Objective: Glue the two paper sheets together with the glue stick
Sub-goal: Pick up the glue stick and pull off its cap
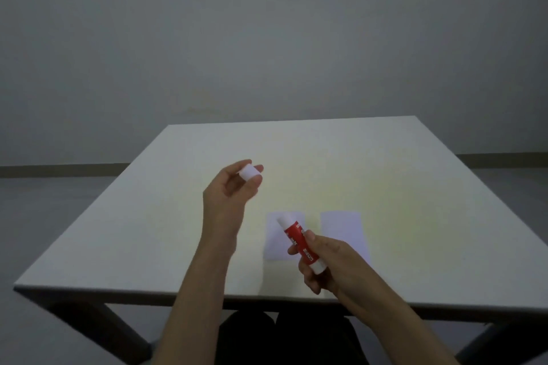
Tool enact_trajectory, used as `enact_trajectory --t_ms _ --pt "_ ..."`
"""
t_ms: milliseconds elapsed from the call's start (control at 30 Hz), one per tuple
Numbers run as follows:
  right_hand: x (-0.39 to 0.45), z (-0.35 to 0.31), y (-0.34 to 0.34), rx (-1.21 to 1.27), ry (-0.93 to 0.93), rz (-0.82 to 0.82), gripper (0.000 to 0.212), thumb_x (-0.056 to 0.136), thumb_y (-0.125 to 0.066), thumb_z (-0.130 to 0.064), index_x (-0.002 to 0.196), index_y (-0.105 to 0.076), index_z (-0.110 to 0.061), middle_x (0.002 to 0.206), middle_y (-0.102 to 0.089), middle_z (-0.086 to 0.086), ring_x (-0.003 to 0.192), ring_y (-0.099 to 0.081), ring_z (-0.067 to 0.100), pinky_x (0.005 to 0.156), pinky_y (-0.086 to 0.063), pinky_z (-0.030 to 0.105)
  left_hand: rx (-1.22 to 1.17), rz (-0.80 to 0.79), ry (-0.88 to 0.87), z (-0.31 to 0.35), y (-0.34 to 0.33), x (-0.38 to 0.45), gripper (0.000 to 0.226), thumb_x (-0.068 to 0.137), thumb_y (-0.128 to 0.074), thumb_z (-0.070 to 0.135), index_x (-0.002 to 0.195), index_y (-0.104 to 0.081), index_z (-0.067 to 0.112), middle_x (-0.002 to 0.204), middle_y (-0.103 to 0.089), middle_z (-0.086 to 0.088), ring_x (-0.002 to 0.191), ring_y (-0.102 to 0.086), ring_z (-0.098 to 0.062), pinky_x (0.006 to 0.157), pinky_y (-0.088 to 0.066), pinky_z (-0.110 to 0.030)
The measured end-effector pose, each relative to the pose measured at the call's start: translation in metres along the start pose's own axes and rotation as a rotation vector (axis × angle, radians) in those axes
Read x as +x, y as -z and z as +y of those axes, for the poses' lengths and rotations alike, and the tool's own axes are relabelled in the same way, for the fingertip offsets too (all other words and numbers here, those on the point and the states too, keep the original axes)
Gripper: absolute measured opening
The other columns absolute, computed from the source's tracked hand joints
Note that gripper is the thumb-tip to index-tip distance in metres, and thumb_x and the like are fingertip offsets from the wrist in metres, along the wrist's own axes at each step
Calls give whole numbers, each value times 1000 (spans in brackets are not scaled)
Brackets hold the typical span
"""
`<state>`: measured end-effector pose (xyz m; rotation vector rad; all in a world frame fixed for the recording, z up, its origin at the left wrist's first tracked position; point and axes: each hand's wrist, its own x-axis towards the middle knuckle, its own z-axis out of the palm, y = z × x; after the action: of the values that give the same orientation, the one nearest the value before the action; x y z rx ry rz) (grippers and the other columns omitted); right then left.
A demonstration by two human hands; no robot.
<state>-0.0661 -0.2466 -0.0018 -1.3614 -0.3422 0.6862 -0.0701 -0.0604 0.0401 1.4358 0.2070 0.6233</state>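
Two small white paper sheets lie side by side near the table's front edge: the left sheet (277, 241) and the right sheet (344, 230). My right hand (326, 264) holds a red and white glue stick (299, 241) above the left sheet, its uncapped white tip pointing up and to the left. My left hand (228, 192) is raised further left and back, pinching the white cap (248, 172) between thumb and fingers. The glue stick and my right hand hide parts of both sheets.
The white table (148, 231) fills the middle of the view, its front edge close to me. A plain grey wall stands behind it, with grey floor on both sides. My dark-clothed knees show under the front edge.
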Motion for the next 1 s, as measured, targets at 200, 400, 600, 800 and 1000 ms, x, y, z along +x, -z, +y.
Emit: enact_trajectory --t_ms 200,400,600,800,1000 --pt "3 5 20 79 66 33 42 75 -52 -49 97 -71 -18 72 -70 10 53 -58 19 50 -46 24 535 49 -24 -32 -7 72 26 75 -70 1 100 -69 8 103 -72 -10 84 -65 -20 79 -49 -25" --pt "10 3 45 40 102 132 42 76 -50 -45 105 -64 -19 85 -76 15 63 -66 21 52 -50 24 737 0 72 -82 1 90 28 75 -68 -1 103 -69 2 106 -72 -13 99 -66 -29 79 -42 -23" --pt "19 2 51 1 114 137 41 75 -50 -50 103 -66 -25 89 -76 12 71 -68 20 56 -51 24 731 -12 84 -93 3 85 26 81 -64 5 107 -69 7 110 -70 -8 97 -61 -19 81 -38 -18" --pt "26 5 49 22 139 145 40 75 -49 -50 102 -66 -25 89 -76 12 72 -69 23 60 -53 29 702 -163 -45 -80 -32 88 33 74 -71 0 107 -69 6 108 -71 -9 83 -61 -16 63 -41 -5" --pt "26 4 57 8 154 149 40 80 -45 -46 105 -64 -22 89 -77 10 72 -71 23 60 -57 27 643 -562 -66 -81 -117 70 29 81 -59 -3 108 -67 1 107 -70 -16 89 -64 -24 79 -51 -17"
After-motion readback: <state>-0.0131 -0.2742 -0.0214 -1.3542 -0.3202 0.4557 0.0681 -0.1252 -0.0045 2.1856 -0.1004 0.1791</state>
